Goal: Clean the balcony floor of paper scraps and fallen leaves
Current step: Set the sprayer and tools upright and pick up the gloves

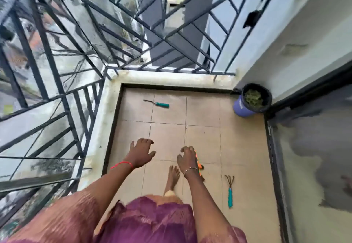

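No legible text, label, brand, number or sign recorded. The purple bin [242, 110] at 2 o'clock bears a pale mark on its side, too blurred to read. The teal tool handles at 12 o'clock [162, 104] and 5 o'clock [230, 198] show no readable marking.

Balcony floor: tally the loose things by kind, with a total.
Teal-handled garden tools: 2
Bucket of leaves: 1
Orange thing, mostly hidden by the right hand, held or lying unclear: 1
Total: 4
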The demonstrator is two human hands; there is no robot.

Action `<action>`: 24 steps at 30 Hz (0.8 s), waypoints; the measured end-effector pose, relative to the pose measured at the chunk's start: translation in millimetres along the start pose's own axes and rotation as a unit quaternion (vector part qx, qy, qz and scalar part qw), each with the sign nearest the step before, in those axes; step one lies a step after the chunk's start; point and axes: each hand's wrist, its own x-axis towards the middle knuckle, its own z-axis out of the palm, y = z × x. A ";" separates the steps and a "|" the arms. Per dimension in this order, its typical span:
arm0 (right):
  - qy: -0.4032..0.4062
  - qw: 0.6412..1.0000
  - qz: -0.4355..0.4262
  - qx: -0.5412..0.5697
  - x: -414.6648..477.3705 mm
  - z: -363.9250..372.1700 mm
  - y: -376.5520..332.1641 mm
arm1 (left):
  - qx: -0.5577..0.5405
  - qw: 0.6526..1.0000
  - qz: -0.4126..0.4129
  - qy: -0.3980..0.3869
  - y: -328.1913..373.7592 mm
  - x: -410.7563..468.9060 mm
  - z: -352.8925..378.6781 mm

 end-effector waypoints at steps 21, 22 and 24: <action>-0.095 0.979 -0.098 -0.148 311.8 -15.8 -138.7 | -0.180 0.978 -0.099 0.025 -89.8 253.2 -81.0; -0.107 0.977 -0.099 -0.158 329.5 -9.2 -141.5 | -0.202 0.973 -0.106 0.024 -96.5 268.1 -78.3; -0.131 0.970 -0.099 -0.182 371.9 15.8 -141.6 | -0.247 0.960 -0.129 0.035 -114.8 304.4 -63.2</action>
